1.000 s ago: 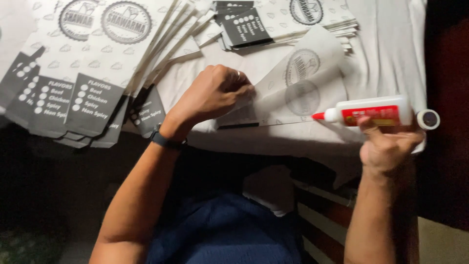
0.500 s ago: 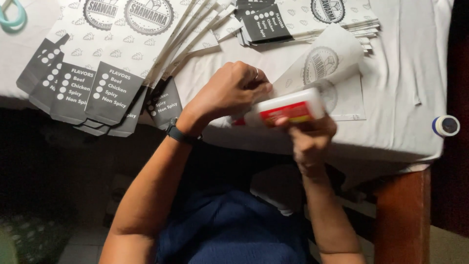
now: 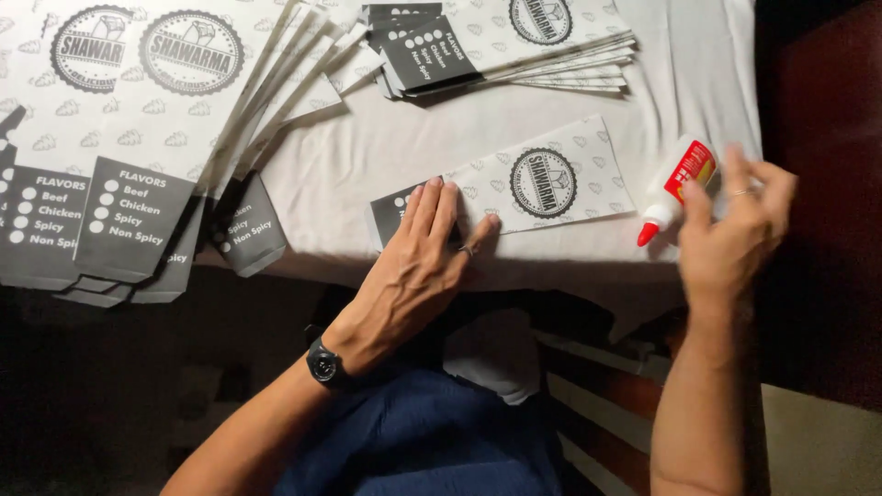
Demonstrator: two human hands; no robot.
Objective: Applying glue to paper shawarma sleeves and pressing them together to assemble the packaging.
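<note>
Glue bottle (image 3: 678, 188) now beside paper bag (image 3: 514, 188)

The paper bag (image 3: 514, 188) lies flat on the bench, near its front edge. It is long and narrow, white with small grey drawings, and it has a round black stamp near the middle. Its left end is dark grey with white print and sits partly under the left hand. The bag is turned a little, so its right end points up and away.

The glue bottle (image 3: 675, 188) is white with a red label and a red pointed tip. It lies tilted, tip down toward the front edge, just right of the bag.
</note>
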